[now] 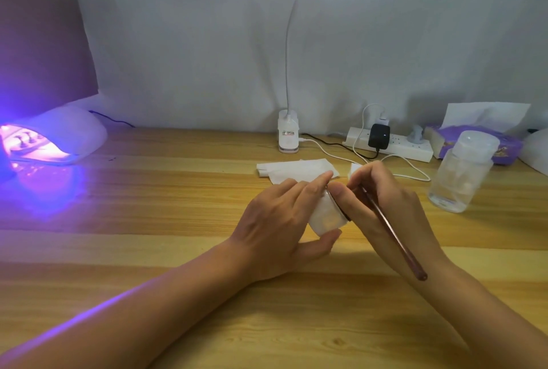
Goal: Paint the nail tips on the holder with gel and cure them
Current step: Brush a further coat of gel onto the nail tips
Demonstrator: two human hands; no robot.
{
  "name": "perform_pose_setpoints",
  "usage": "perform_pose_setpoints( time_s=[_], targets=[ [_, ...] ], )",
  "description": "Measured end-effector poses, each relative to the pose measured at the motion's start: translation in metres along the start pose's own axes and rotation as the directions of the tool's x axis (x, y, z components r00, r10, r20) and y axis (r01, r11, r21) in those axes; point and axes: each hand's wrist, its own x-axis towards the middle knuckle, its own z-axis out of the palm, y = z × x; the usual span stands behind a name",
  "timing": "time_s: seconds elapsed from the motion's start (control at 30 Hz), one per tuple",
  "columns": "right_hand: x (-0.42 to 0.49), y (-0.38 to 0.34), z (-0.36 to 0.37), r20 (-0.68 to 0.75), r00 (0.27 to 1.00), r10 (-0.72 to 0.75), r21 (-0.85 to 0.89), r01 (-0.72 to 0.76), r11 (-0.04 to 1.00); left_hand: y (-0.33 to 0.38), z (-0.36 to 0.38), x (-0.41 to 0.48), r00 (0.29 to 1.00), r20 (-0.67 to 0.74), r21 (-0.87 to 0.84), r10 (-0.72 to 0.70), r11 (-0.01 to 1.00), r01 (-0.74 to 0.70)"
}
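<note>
Nail tips (26, 140) sit on their holder inside the curing lamp (68, 134) at the far left of the counter (166, 250) — the lamp glows purple. Near the middle, the left hand (278, 223) grips a small white jar (326, 218), fingers curled over it and thumb below. The right hand (388, 205) pinches a thin brush (394, 238) — its thumb touches the dark rim of the jar. A clear bottle (461, 175) stands near, on the right.

Nothing can be read. The small label (287, 133) on the lamp base (288, 144), at the far edge of the tabletop (166, 190), is too blurred, as is the print on the purple tissue pack (508, 147).
</note>
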Motion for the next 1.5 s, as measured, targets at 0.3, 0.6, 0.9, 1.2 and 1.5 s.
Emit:
perform_pose_setpoints(
  time_s=[0.3, 0.6, 0.9, 1.2, 1.5],
  targets=[
    [-0.004, -0.004, -0.001, -0.055, 0.984, -0.167, -0.096, 0.161, 0.982, 0.007, 0.001, 0.001, 1.000, 0.017, -0.107, 0.023, 0.994, -0.021],
    [-0.001, -0.008, 0.002, -0.122, 0.983, -0.134, -0.193, 0.108, 0.975, 0.008, 0.004, 0.001, 0.998, -0.063, -0.080, -0.029, 0.997, 0.024],
    [-0.007, -0.015, -0.005, -0.094, 0.966, -0.241, -0.179, 0.221, 0.959, 0.012, 0.006, 0.000, 0.998, -0.068, -0.240, 0.004, 0.971, -0.020],
    [0.005, -0.001, -0.006, -0.144, 0.975, 0.168, 0.173, -0.142, 0.975, -0.006, 0.015, 0.005, 0.955, -0.179, -0.230, -0.238, 0.954, 0.194],
    [0.016, 0.041, -0.036, -0.196, 0.961, 0.193, -0.024, -0.201, 0.979, -0.075, 0.013, -0.003, 0.670, -0.025, -0.441, -0.742, 0.610, 0.659]
  ],
)
